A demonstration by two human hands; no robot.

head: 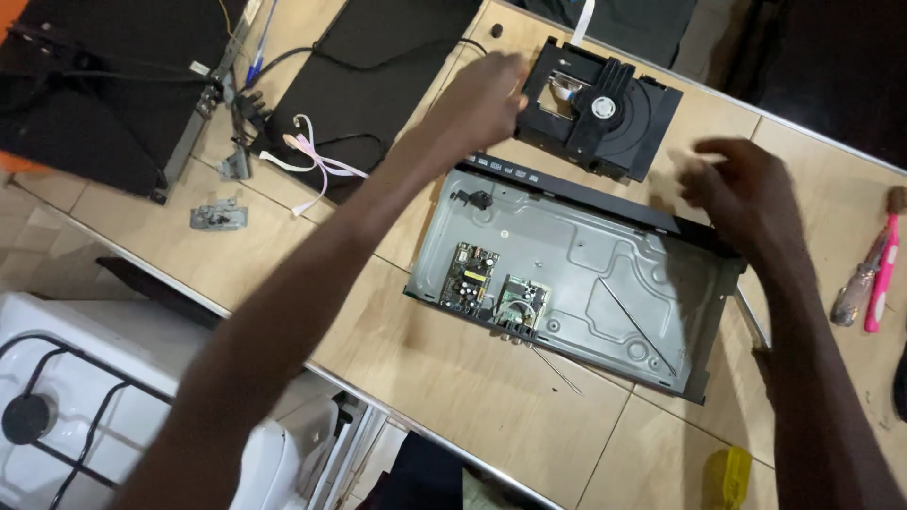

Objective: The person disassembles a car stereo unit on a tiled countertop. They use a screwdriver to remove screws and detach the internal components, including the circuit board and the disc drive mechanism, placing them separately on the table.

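My left hand (482, 94) reaches across the table and grips the left edge of a black disc drive unit (605, 109) that rests on the far side of the wooden tabletop. My right hand (742, 189) hovers with curled fingers just right of the drive, above the back edge of an opened grey metal player chassis (605, 274); it is blurred and seems to hold nothing. Two small circuit boards (496, 288) sit at the chassis's near left corner.
A black cover panel (368, 66) with white ribbon cables (316, 161) lies at the far left, beside another dark panel (85, 94). A pink-handled tool (883, 274) and a clear-handled screwdriver (855, 293) lie at right. A white gas stove (85, 397) stands below the table edge.
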